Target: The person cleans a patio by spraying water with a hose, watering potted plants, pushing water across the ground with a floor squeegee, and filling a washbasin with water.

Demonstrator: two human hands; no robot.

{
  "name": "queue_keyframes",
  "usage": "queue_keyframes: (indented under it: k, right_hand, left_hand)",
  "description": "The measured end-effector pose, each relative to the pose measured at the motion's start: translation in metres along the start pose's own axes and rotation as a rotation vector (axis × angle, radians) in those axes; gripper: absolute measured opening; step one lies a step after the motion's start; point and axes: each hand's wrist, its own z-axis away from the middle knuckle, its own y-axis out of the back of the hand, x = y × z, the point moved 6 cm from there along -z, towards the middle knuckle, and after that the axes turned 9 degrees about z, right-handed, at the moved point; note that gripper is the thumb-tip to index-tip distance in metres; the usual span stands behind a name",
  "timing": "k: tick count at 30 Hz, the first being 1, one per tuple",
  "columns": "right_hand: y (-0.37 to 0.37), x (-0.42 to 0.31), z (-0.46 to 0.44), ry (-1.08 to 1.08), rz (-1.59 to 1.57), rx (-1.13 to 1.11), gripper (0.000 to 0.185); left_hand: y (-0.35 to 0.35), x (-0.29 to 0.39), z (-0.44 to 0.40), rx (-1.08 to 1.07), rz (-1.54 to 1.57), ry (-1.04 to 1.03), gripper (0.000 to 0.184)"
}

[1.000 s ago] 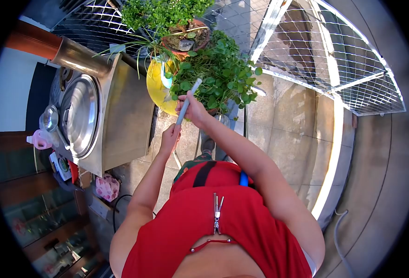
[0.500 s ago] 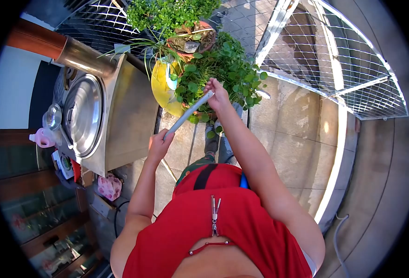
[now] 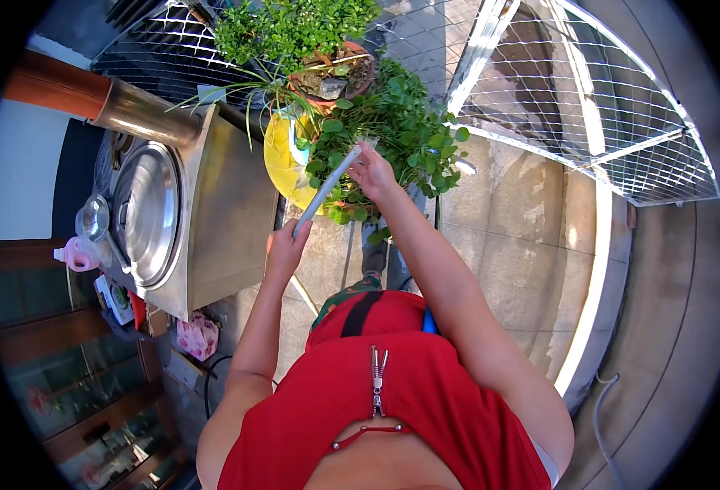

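A grey hose slants up from my left hand toward the potted greenery. My left hand is closed around its lower part. At the hose's upper end, my right hand has its fingers bent against the tip; exactly how they grip it is partly hidden. Just beyond that hand grows a leafy green plant, its leaves spreading around the hose's end. Left of the plant stands a yellow rounded object. A brown pot holding soil and a stone sits farther back.
On my left is a metal-sided stove unit with a large lidded pan and a flue pipe. A pink bottle stands at its far side. A white wire-mesh gate stands at right, above tiled floor.
Both hands and the hose have shifted slightly, with the left hand rising a little. The fingers of my right hand look less curled at the tip. The view has tilted slightly.
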Motion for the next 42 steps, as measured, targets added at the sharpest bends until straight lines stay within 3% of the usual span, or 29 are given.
queue_keyframes:
  k: [3, 6, 18, 20, 26, 42]
  right_hand:
    - [-0.001, -0.005, 0.018, -0.052, 0.199, 0.054, 0.050]
    - [0.009, -0.008, 0.024, -0.059, 0.322, 0.081, 0.048]
    - [0.077, -0.038, 0.049, -0.025, 0.301, 0.230, 0.041]
    - [0.093, -0.045, 0.055, -0.014, 0.411, 0.281, 0.038]
    - [0.134, -0.045, 0.059, 0.064, 0.484, 0.392, 0.033]
    - [0.134, -0.045, 0.054, 0.080, 0.492, 0.412, 0.034]
  left_hand:
    - [-0.014, 0.000, -0.028, 0.033, -0.030, -0.035, 0.043]
    - [-0.026, 0.006, -0.062, 0.049, -0.043, -0.046, 0.047]
    - [-0.089, 0.048, -0.189, 0.032, -0.099, -0.130, 0.059]
    - [-0.098, 0.054, -0.202, 0.016, -0.096, -0.126, 0.059]
    - [-0.118, 0.071, -0.222, 0.018, -0.102, -0.152, 0.059]
    - [-0.125, 0.061, -0.230, 0.022, -0.149, -0.130, 0.062]
